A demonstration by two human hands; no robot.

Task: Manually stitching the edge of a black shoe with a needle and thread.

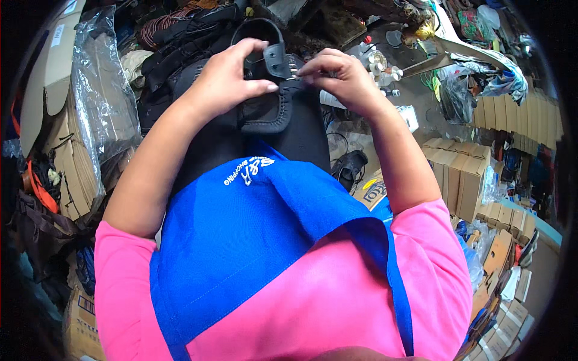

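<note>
Over my dark-clad lap is a black leather-like piece [270, 125] with a looped strap at its far end and thick stitching along its edge. My left hand [236, 75] grips it from the left, the thumb lying toward the stitched side and the fingers partly hidden behind the strap. At the piece's right edge, my right hand [338, 73] pinches a thin, shiny, needle-like thing [293, 78]. Its tip is beside the strap's lower end; the exact kind is too small to make out.
Plastic-wrapped cardboard [105, 90] stands at the left. Several white bottles [379, 66] are beyond my right hand. Cardboard boxes [460, 174] are stacked at the right, with black shoes [349, 165] nearer. Dark cloth and cords [180, 36] lie heaped at the far left.
</note>
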